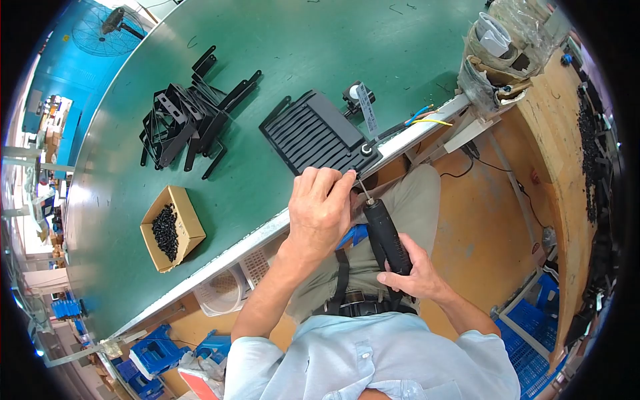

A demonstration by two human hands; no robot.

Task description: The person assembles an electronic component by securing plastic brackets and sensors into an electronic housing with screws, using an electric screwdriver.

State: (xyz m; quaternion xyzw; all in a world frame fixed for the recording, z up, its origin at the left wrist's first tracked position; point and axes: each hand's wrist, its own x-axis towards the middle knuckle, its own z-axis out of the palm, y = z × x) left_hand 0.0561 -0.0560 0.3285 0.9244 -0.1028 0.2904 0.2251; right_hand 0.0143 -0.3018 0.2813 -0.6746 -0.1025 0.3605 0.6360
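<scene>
At the near edge of the green counter (pixel 280 40), a black finned unit (pixel 310 137) lies at a slant, ribbed face up, one corner close to the counter's pale rim. Left hand (pixel 319 210) at the unit's near side, back of hand up; its fingers bent and close together, tips at the unit's edge. Cannot tell whether they pinch anything small there.

Right hand (pixel 415 268) over the lap, fingers and thumb closed round the lower end of a black driver (pixel 387 235). Driver tilted, its thin metal shaft reaching up to just beside the left fingertips; contact point too small to make out.

Beyond the unit, a small black fitting with a white dome (pixel 353 92), and near it a printed label strip (pixel 367 110), standing off the surface. Dark cable from the unit's corner ends in blue and yellow-green wires (pixel 421 119) over the rim.

Further left, a tangled heap of black brackets (pixel 183 123); nearer, an open cardboard box (pixel 191 220) holding many small black pieces (pixel 165 233). At the counter's right end, plastic-wrapped rolls (pixel 490 60).
</scene>
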